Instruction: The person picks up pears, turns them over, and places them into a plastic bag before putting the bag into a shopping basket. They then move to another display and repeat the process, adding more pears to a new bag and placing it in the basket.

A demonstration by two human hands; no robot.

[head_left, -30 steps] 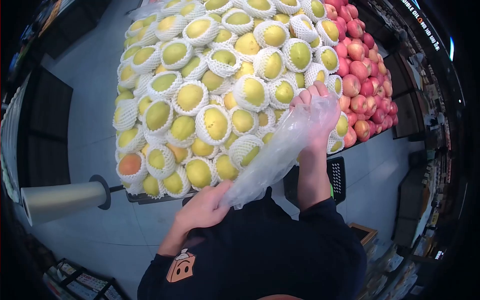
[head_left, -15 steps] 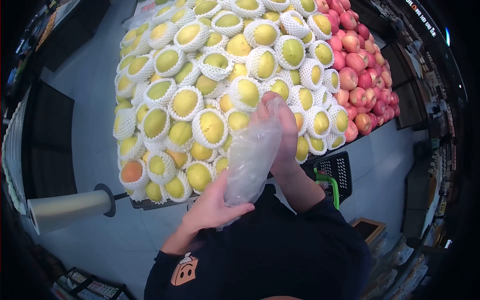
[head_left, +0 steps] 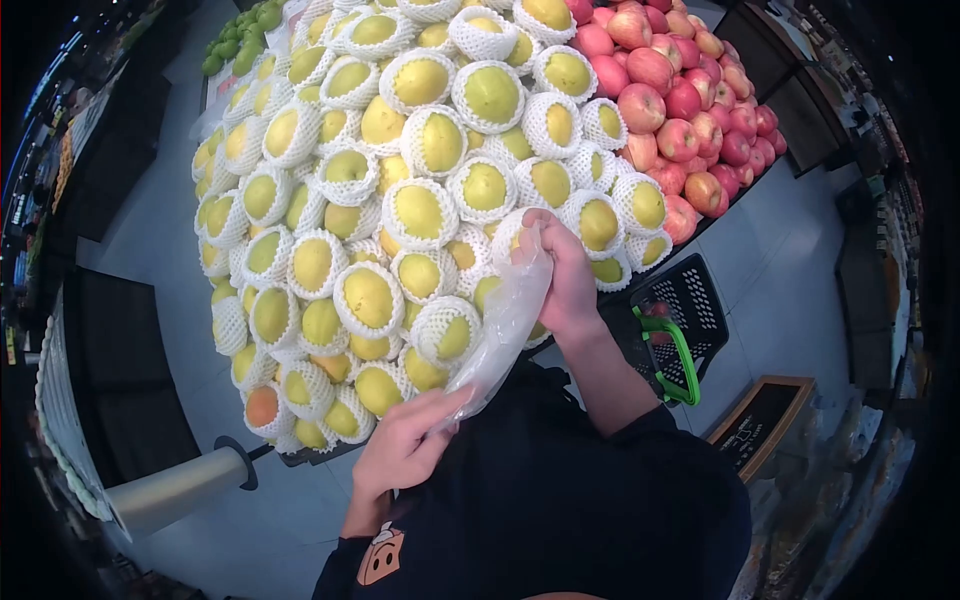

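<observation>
Below the heap of round red apples (head_left: 683, 100) there is a black perforated plastic basket (head_left: 695, 295) with green handle (head_left: 683, 365); lower still, a wood-framed blackboard (head_left: 760, 430). Far left of the apples are small round green fruits (head_left: 240, 38).

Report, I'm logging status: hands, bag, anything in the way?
Left hand holds clear plastic bag low; right hand grips its top. Yellow-green fruit in white foam nets close beyond; nothing visibly blocking.

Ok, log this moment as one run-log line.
left hand: grips plastic bag, lower end | right hand: grips upper end | ahead: foam-netted yellow-green fruit, red apples | right: black basket
</observation>
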